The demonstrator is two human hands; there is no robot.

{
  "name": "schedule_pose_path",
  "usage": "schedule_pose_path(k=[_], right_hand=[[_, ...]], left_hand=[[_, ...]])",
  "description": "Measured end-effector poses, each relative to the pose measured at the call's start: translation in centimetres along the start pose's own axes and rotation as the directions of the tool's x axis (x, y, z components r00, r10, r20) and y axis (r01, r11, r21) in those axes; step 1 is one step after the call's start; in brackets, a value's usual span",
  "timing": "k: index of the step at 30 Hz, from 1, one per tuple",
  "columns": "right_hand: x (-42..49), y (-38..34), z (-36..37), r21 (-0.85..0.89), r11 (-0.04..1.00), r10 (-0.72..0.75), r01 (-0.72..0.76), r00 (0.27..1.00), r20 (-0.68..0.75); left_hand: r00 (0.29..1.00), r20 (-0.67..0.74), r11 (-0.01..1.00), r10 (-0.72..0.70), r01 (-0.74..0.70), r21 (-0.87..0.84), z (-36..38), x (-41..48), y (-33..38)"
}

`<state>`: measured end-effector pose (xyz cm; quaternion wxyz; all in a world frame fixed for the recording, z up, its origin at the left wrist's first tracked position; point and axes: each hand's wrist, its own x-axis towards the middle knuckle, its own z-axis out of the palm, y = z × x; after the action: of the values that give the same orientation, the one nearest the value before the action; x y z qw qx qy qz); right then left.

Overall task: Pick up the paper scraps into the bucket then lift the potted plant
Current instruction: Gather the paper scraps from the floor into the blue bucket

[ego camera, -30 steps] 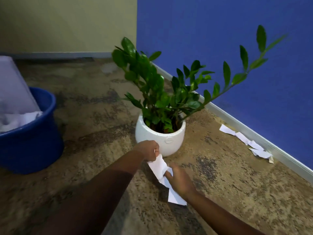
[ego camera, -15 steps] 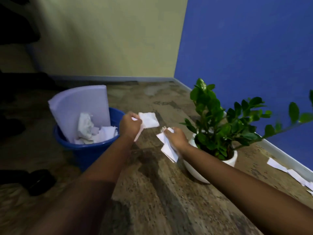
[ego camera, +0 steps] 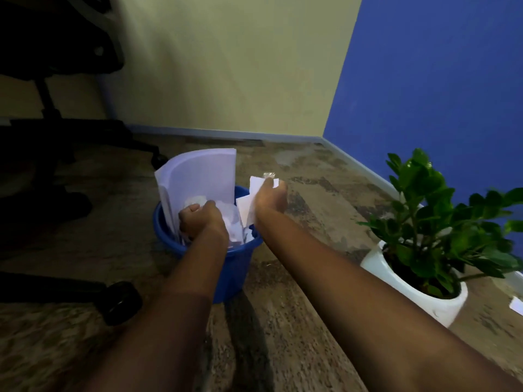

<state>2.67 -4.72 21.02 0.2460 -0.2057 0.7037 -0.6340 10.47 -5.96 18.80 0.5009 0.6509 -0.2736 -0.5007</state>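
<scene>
Our left hand (ego camera: pixel 202 223) is down in the round blue plastic bucket (ego camera: pixel 239 267); its fingers (ego camera: pixel 189 215) curl, maybe on paper, we cannot tell; our right hand (ego camera: pixel 270 199) pinches white paper scraps (ego camera: pixel 245 212) over the rim, ready to drop; the white-potted green plant (ego camera: pixel 407 281) sits at 4 o'clock.

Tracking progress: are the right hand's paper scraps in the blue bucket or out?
Out. The right hand grips the white paper scraps above the rim of the round blue plastic bucket.

Head-worn wide-angle view (only one), facing forward and down, close above bucket (ego camera: pixel 237 270).
</scene>
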Motion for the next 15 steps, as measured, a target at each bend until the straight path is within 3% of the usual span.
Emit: schedule_pose_path(k=[4, 6, 9, 12, 15], right_hand=[[-0.2, 0.8, 1.6, -0.201, 0.958, -0.214, 0.205, 0.976, -0.026], [-0.2, 1.7, 1.9, -0.335, 0.888, -0.317, 0.315, 0.947, 0.05], [0.1, 3.0, 1.8, -0.544, 0.732, -0.334, 0.411, 0.912, 0.239], [0.2, 3.3, 1.6, -0.567, 0.643, -0.346, 0.515, 0.855, 0.386], [0.1, 3.0, 1.2, -0.461, 0.697, -0.376, 0.549, 0.828, 0.417]], left_hand=[[0.999, -0.025, 0.993, 0.028, -0.031, -0.112, 0.1, 0.7, -0.6], [1.0, -0.025, 0.991, -0.004, 0.001, -0.135, 0.2, 0.6, -0.5], [0.999, -0.042, 1.0, -0.006, 0.006, -0.002, 0.6, 0.3, -0.1], [0.983, -0.068, 0.98, 0.171, -0.163, 0.11, 0.8, -0.7, 0.3], [0.915, -0.04, 0.9, 0.401, -0.385, 0.205, 1.3, -1.5, -0.1]])
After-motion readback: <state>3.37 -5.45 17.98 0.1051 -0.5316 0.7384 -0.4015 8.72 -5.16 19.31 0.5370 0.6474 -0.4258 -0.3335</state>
